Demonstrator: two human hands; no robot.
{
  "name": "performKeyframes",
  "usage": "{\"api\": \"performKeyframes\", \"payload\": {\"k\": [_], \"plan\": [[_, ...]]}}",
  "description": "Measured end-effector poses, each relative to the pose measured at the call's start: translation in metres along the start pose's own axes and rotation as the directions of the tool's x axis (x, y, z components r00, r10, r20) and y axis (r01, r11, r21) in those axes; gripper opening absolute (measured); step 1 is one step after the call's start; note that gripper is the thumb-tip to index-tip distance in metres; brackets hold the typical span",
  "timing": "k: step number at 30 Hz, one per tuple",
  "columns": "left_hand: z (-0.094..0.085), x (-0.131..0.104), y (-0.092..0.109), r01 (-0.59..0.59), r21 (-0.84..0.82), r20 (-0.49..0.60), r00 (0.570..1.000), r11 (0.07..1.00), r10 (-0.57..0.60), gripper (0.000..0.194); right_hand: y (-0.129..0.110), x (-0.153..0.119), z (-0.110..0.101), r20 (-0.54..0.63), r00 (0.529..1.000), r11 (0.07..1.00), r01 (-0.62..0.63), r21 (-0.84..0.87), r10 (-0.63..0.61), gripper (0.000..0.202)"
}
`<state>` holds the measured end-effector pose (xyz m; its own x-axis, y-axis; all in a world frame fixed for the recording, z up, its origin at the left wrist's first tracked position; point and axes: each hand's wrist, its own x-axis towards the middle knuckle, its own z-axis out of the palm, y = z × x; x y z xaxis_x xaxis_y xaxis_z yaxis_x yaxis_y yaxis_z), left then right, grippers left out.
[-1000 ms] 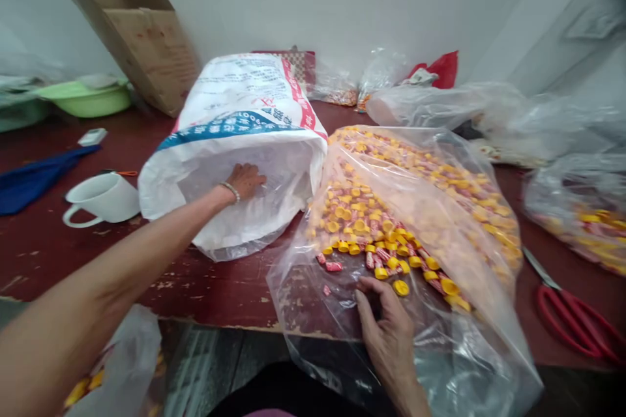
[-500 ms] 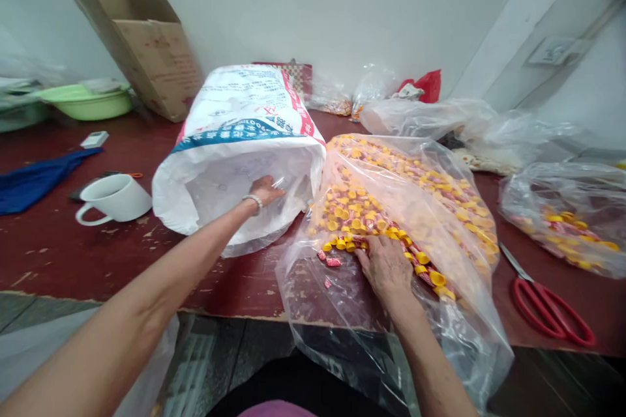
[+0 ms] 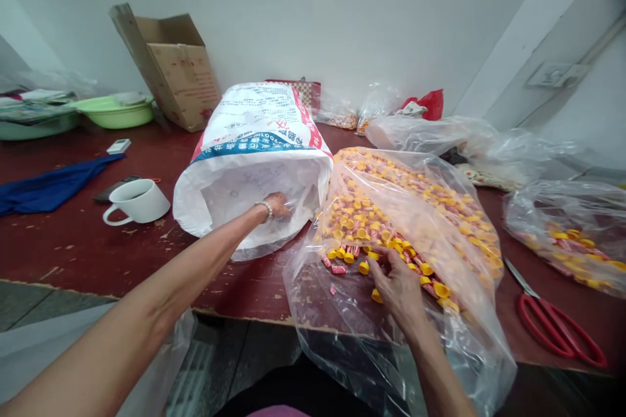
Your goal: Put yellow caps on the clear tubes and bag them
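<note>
My left hand [image 3: 278, 204], with a beaded bracelet at the wrist, reaches into the mouth of a white printed sack [image 3: 264, 124] lying on its side. Its fingers are blurred against the sack's inside, so whether they hold anything is unclear. My right hand [image 3: 398, 283] is over the opening of a large clear plastic bag [image 3: 337, 313], fingers apart and bent. Beside its fingertips lie small red-and-white speckled cylinders with yellow caps [image 3: 362, 234], heaped in the bag. A few loose yellow caps [image 3: 377, 296] and uncapped speckled pieces [image 3: 338, 270] sit near the thumb.
Red-handled scissors [image 3: 557, 332] lie at the right, below another clear bag [image 3: 577, 241] of capped pieces. To the left stand a white mug [image 3: 139, 201], a blue cloth [image 3: 53, 186], a green basin [image 3: 117, 114] and an open cardboard box [image 3: 183, 81]. The red table's front edge is worn.
My right hand has drawn back slightly from the heap and its fingers have spread. Loose yellow caps now lie by it. My left hand stays in the sack's mouth; the view has shifted.
</note>
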<state>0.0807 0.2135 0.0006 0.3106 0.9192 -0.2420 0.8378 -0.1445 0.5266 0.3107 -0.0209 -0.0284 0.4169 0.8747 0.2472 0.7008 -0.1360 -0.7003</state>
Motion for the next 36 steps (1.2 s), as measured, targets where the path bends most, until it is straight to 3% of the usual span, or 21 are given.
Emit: {"api": "performKeyframes", "payload": {"k": [4, 7, 11, 16, 19, 23, 27, 31, 33, 36], "plan": [[-0.011, -0.036, -0.011, -0.042, -0.256, -0.070, 0.997, 0.966, 0.025, 0.024, -0.021, -0.012, -0.006, -0.022, 0.995, 0.859, -0.070, 0.507, 0.093, 0.033], [-0.021, -0.079, -0.012, -0.136, -0.433, -0.072, 0.991, 0.891, 0.116, 0.034, -0.053, -0.016, -0.008, -0.027, 0.997, 0.737, -0.040, 0.674, 0.078, 0.029], [-0.013, -0.142, 0.003, -0.174, -0.750, 0.044, 0.949, 0.638, 0.311, 0.037, -0.093, -0.017, 0.001, -0.074, 0.997, 0.662, 0.071, 0.746, -0.024, 0.021], [0.021, -0.192, 0.017, -0.100, -0.871, 0.095, 0.926, 0.480, 0.365, 0.027, -0.102, -0.026, 0.012, -0.052, 0.985, 0.787, 0.164, 0.595, -0.166, 0.018], [0.037, -0.203, 0.017, -0.049, -0.897, 0.113, 0.935, 0.440, 0.336, 0.028, -0.095, -0.036, 0.010, -0.030, 0.971, 0.840, 0.222, 0.495, -0.238, 0.015], [0.045, -0.209, 0.018, 0.010, -0.892, 0.173, 0.932, 0.453, 0.319, 0.030, -0.090, -0.045, 0.004, -0.059, 0.953, 0.866, 0.295, 0.404, -0.297, 0.012], [0.048, -0.216, 0.026, 0.074, -0.905, 0.193, 0.949, 0.418, 0.250, 0.028, -0.088, -0.056, 0.003, 0.045, 0.913, 0.855, 0.361, 0.372, -0.406, 0.014], [0.059, -0.220, 0.028, 0.151, -0.908, 0.238, 0.954, 0.391, 0.184, 0.031, -0.078, -0.071, 0.011, 0.050, 0.855, 0.827, 0.482, 0.289, -0.516, 0.040], [0.066, -0.220, 0.026, 0.154, -0.918, 0.241, 0.949, 0.365, 0.204, 0.030, -0.073, -0.077, 0.015, 0.065, 0.859, 0.841, 0.478, 0.253, -0.508, 0.048], [0.074, -0.220, 0.025, 0.101, -0.922, 0.192, 0.957, 0.373, 0.216, 0.027, -0.072, -0.080, 0.012, 0.132, 0.918, 0.903, 0.326, 0.281, -0.373, 0.054]]}}
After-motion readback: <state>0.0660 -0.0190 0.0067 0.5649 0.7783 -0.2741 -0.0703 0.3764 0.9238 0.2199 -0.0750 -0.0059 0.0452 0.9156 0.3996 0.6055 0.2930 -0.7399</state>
